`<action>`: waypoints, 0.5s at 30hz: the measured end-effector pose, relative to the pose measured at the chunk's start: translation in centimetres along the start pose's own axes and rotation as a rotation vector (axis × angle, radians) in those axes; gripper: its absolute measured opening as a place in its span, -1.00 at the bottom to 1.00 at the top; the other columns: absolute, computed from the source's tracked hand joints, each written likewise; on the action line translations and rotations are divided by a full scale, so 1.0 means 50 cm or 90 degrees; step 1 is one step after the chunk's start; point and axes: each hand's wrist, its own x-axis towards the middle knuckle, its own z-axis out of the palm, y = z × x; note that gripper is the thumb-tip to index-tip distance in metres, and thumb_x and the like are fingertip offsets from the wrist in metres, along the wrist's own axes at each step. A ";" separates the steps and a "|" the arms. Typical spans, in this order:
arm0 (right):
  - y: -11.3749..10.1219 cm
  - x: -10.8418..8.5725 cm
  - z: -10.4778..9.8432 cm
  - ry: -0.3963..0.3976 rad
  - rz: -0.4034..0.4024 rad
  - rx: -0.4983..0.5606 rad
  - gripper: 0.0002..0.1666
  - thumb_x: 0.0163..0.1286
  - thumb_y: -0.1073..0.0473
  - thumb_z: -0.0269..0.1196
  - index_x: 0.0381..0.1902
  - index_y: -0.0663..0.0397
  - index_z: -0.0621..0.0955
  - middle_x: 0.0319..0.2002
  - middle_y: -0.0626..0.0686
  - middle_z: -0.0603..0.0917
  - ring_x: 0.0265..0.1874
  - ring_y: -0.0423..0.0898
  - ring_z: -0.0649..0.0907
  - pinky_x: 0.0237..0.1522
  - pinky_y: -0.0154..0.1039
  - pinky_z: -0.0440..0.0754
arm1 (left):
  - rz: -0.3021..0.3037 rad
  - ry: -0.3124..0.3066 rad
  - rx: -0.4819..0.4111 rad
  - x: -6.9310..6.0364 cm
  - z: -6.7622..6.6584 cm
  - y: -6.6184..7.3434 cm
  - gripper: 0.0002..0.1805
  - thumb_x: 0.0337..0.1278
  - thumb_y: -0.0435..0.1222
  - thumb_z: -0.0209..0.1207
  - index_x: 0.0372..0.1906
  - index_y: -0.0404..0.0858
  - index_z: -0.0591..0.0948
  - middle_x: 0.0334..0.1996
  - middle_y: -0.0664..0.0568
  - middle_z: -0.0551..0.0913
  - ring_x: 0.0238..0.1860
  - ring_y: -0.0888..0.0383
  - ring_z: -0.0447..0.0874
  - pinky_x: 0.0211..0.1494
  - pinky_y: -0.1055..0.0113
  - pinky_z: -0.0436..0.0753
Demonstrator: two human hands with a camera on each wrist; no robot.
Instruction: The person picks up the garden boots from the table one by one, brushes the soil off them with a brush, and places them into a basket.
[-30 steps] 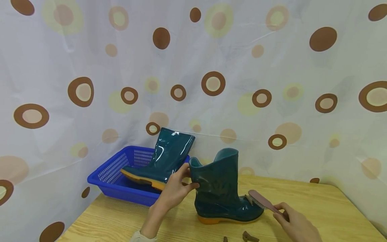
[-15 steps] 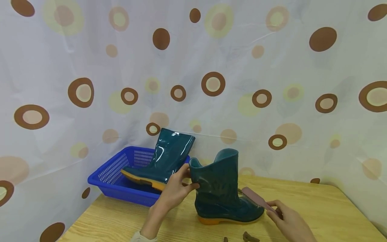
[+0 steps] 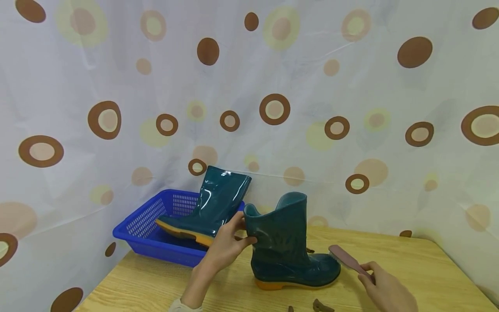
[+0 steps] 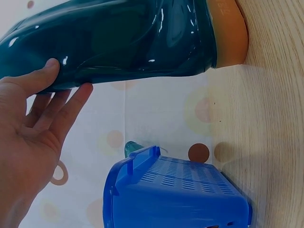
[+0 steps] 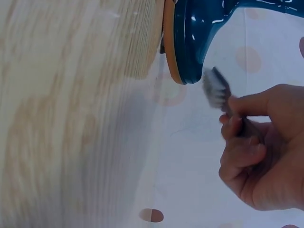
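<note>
A dark green rubber boot (image 3: 280,247) with an orange sole stands upright on the wooden table, toe pointing right. My left hand (image 3: 225,246) grips the back of its shaft near the top; the left wrist view shows the thumb on one side and the fingers curled behind the boot (image 4: 118,38). In my right hand (image 3: 387,286) is the handle of a mauve brush (image 3: 348,260). Its pale bristles face the boot's toe, and the right wrist view shows the brush head (image 5: 218,90) slightly apart from it. A small brown clump (image 3: 309,250) lies behind the boot, partly hidden.
To the left, a blue plastic basket (image 3: 167,252) holds a second green boot (image 3: 222,199), tilted against its rim. More brown clumps (image 3: 322,306) lie at the table's (image 3: 409,260) front. A dotted curtain (image 3: 296,78) rises behind.
The brush first slid up the boot's instep, then came back right, past the toe. The brown clump seen on the instep is now behind the boot. My left hand stayed still.
</note>
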 end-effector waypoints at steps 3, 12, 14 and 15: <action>-0.012 -0.002 0.005 -0.004 -0.021 0.039 -0.49 0.54 -0.01 0.08 0.21 0.27 0.48 -0.38 -0.01 0.61 -0.54 -0.10 0.45 -0.49 -0.23 0.36 | 0.001 -0.001 0.004 0.000 0.000 -0.001 -0.54 0.22 -0.35 0.30 0.16 0.03 0.47 -0.04 0.04 0.69 0.02 0.05 0.67 -0.02 0.23 0.75; -0.021 -0.004 0.021 -0.032 -0.031 0.032 -0.67 0.49 0.09 0.15 0.08 0.19 0.51 -0.47 -0.01 0.51 -0.59 -0.10 0.40 -0.55 -0.26 0.31 | -0.001 0.002 0.005 0.002 0.000 -0.006 -0.52 0.22 -0.35 0.30 0.17 0.05 0.47 -0.03 0.06 0.70 0.03 0.06 0.68 -0.02 0.23 0.74; -0.012 -0.004 0.019 -0.032 -0.020 0.005 -0.68 0.48 0.11 0.15 0.06 0.19 0.50 -0.47 -0.02 0.51 -0.60 -0.10 0.40 -0.57 -0.26 0.30 | 0.000 0.000 0.003 0.001 0.001 -0.006 -0.53 0.22 -0.34 0.30 0.18 0.05 0.47 -0.03 0.06 0.70 0.04 0.06 0.67 -0.01 0.22 0.74; -0.007 -0.004 0.018 -0.031 -0.015 -0.007 -0.69 0.48 0.11 0.14 0.06 0.18 0.49 -0.48 -0.02 0.50 -0.62 -0.10 0.40 -0.58 -0.27 0.30 | 0.000 -0.002 0.002 0.000 0.001 -0.006 -0.53 0.22 -0.33 0.30 0.18 0.05 0.47 -0.03 0.06 0.70 0.04 0.06 0.67 -0.01 0.21 0.74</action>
